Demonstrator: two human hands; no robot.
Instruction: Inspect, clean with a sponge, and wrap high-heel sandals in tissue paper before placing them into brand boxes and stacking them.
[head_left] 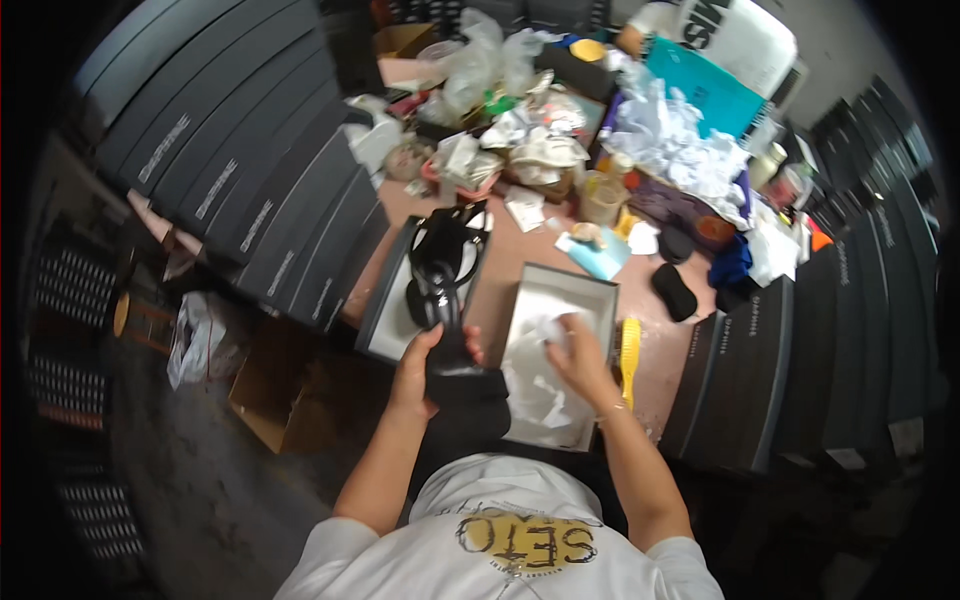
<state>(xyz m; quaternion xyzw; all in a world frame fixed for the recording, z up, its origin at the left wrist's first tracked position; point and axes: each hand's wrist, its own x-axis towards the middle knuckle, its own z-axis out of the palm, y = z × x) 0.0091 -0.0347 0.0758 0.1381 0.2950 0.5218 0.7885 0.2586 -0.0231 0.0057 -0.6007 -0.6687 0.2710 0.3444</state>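
Dark shoebox stacks (270, 190) at left and a further row of boxes (770, 370) at right hem in a pinkish worktop (655, 365), where the freest passage appears to be straight up from the middle. Side by side lie two open boxes: the left box (378, 308), with black strapped footwear (462, 230), and the right box (570, 282), whose raised walls call for clearance. Above the left box's near end, a glossy black shoe (440, 303) sits in the left hand (412, 368), thumb to one side, fingertips to the other, a grip best kept light to spare the finish. The right hand (578, 357), fingers loosely parted, hovers over crumpled white paper (535, 388), best gathered softly; blur hides whether it pinches any. Close beside, a yellow brush-like tool (628, 350) narrows elbow room.
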